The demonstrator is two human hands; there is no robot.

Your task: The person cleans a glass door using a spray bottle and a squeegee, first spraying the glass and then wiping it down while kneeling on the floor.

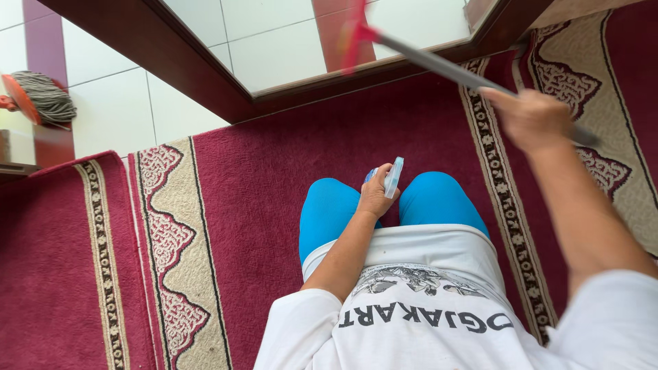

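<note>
I look down at my blue trousers and white shirt over a red patterned carpet (260,164). My left hand (377,195) rests between my knees, closed around a small clear-blue spray bottle (393,177). My right hand (533,120) is raised at the upper right, gripping the grey handle of a long tool (439,64) whose red head (355,35) lies blurred against a glass pane. The handle runs from my fist up and left to the pane.
A dark wooden frame (199,75) borders the glass, with white floor tiles seen through and beside it. A grey string mop head (44,98) with an orange holder lies at the far left. Beige patterned borders (171,240) run along the carpet.
</note>
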